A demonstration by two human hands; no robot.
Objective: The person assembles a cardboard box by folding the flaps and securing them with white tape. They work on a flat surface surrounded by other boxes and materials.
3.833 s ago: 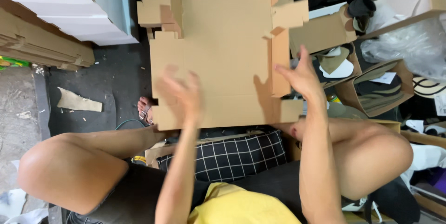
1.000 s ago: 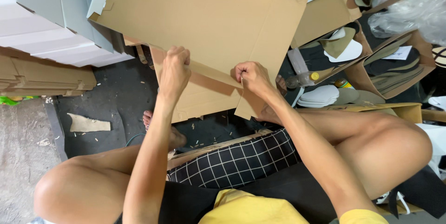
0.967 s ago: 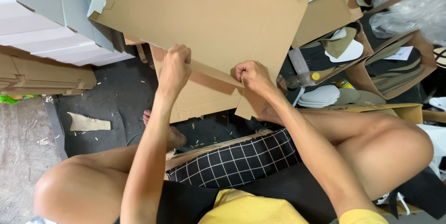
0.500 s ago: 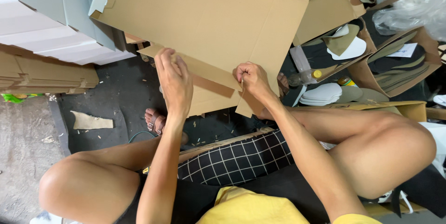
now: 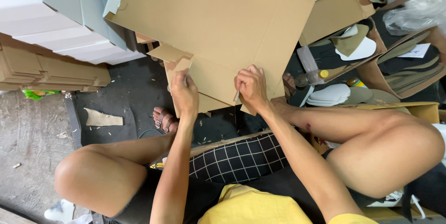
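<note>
— Fingers? What are they doing?
— Both sets grasp the one large flat brown cardboard box blank (image 5: 218, 24): the left hand (image 5: 184, 95) pinches a small flap, the right hand (image 5: 251, 86) clamps the lower edge, above the knees.
— Around it?
— Two open cardboard boxes of shoe insoles (image 5: 409, 66), one plastic bottle (image 5: 310, 77), a stack of white boxes (image 5: 60, 24), on a dark workshop floor (image 5: 130, 94).

Dark floor mat (image 5: 134, 94) beside bare concrete (image 5: 32, 149). On the mat — a cardboard scrap (image 5: 103, 118), a foot in a sandal (image 5: 163, 118), small chips. On the concrete — flat cardboard stack (image 5: 42, 68), white boxes (image 5: 55, 19) above.
</note>
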